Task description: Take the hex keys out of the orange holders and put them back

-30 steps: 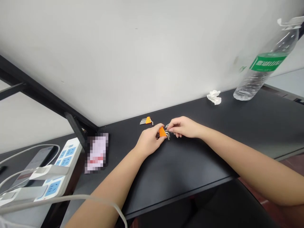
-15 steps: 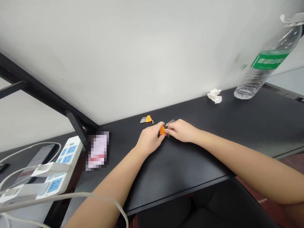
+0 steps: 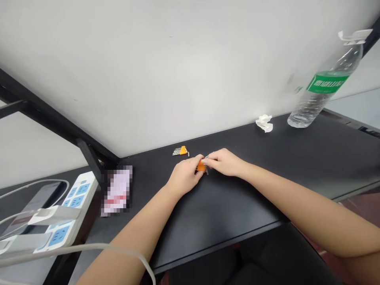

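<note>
My left hand (image 3: 184, 177) is closed around an orange hex key holder (image 3: 201, 166), its thumb and fingers gripping the two sides. Short metal key ends poke out of the holder near its lower right. My right hand (image 3: 225, 162) meets it from the right, thumb and fingers pinched on a thin silver hex key (image 3: 207, 157), which is mostly hidden by the fingers. Behind my left hand, close to the wall, lies a second hex key set (image 3: 183, 150) in an orange holder, its silver keys pointing left.
Crumpled white tissue (image 3: 264, 123) and a large water bottle (image 3: 314, 95) stand along the wall on the black tabletop (image 3: 225, 213). To the left are a blurred-out pink packet (image 3: 118, 190), a power strip (image 3: 69, 213) with plugs, and a white cable (image 3: 89, 246) crossing near my left forearm.
My right hand has drawn closer over the orange holder in my left hand. The L-shaped key ends seen beyond my right fingers are now mostly covered. The whole view has shifted slightly.
</note>
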A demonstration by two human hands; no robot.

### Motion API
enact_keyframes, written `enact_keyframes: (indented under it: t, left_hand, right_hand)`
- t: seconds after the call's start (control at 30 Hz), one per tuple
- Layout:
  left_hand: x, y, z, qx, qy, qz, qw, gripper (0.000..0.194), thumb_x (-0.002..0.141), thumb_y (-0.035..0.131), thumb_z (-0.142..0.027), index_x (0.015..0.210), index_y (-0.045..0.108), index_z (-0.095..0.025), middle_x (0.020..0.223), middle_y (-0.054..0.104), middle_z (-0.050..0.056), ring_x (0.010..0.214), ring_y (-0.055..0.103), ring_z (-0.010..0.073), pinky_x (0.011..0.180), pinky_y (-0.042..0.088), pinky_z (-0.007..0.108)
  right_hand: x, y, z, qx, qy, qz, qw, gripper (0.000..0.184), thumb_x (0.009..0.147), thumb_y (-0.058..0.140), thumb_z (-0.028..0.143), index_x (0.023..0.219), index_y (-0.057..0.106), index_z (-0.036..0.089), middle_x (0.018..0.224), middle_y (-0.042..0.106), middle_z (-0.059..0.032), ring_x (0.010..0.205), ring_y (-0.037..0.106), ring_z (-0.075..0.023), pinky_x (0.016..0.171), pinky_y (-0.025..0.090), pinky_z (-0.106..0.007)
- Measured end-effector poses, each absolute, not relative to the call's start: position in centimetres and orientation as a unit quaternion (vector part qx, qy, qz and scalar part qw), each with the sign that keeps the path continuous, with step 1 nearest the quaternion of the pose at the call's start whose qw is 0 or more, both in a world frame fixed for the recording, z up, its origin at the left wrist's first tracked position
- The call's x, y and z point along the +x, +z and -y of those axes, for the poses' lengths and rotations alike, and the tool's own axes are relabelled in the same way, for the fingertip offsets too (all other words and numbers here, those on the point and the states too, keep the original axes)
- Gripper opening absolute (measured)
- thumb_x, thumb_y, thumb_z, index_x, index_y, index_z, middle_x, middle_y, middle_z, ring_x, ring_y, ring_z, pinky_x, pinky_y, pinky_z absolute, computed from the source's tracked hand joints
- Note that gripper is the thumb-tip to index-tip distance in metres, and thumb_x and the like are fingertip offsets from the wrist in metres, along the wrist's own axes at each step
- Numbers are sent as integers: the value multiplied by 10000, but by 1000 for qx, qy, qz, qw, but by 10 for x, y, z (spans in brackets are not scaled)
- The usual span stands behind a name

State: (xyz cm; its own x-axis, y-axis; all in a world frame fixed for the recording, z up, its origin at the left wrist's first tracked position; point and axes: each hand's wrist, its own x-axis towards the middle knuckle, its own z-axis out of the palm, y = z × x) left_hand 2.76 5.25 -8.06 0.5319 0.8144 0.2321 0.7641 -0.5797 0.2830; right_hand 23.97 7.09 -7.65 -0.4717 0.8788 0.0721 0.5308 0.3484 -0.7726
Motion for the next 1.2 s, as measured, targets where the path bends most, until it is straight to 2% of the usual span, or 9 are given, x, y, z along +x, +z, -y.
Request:
enact_keyframes:
  t: [0.13,0.2,0.33,0.5,0.67,0.77,0.93,1.07,1.2]
  left_hand:
    - [19,-84,-57,856,173,-483,70,426,902,617,-276,1322,553,-251,1007,731,20,856,694,207,762,522,306]
    - [16,-87,-59,851,166,-494,64,448,912,612,-288,1352,541,-242,985,722,32,896,693,227,789,531,325]
    - [14,-89,-63,852,153,-497,56,483,931,585,-262,1407,503,-250,971,700,47,966,677,247,825,539,345]
    - [14,-91,-64,851,161,-496,69,495,926,588,-234,1413,502,-245,964,695,47,951,671,241,841,544,350]
    - [12,-93,-64,854,183,-480,80,466,911,590,-214,1374,545,-251,1028,707,46,992,666,228,894,537,343]
    - [13,-92,-63,854,191,-475,89,433,910,589,-231,1341,564,-260,1014,709,29,959,672,216,872,538,329]
    - [15,-88,-60,852,206,-465,121,458,900,582,-213,1353,534,-264,1034,717,13,931,683,195,872,545,317]
    - [15,-89,-59,855,224,-455,112,469,895,589,-203,1357,542,-266,1081,722,23,954,689,194,903,549,324]
    - [16,-89,-59,856,228,-453,102,474,903,594,-214,1374,545,-253,1097,725,31,958,694,189,918,553,326]
  right_hand:
    - [262,-82,-86,-449,217,820,279,186,953,617,301,1017,759,198,948,675,-42,820,613,-153,770,462,-272]
    - [270,-88,-93,-443,171,844,247,218,946,605,208,1091,768,205,1020,661,-64,891,627,-167,840,470,-288]
    - [270,-93,-93,-439,121,876,159,241,971,562,198,1055,786,219,1078,651,-70,880,641,-173,824,473,-292]
    - [259,-81,-81,-485,60,868,87,235,975,503,190,983,737,179,1075,634,-89,744,615,-159,668,431,-284]
    - [255,-68,-75,-540,119,833,13,48,814,615,164,768,627,173,930,653,-84,691,586,-172,563,378,-276]
    - [257,-67,-74,-531,171,828,63,91,759,634,165,718,558,193,848,664,-47,678,586,-163,561,376,-256]
    - [256,-67,-69,-439,322,819,182,87,787,568,138,808,538,217,715,633,43,525,551,-100,559,401,-226]
    - [252,-65,-67,-417,306,823,235,94,789,566,113,793,577,206,691,633,39,546,579,-105,597,428,-232]
    - [252,-65,-67,-410,295,829,238,104,811,565,112,773,624,188,764,655,11,529,599,-92,585,450,-226]
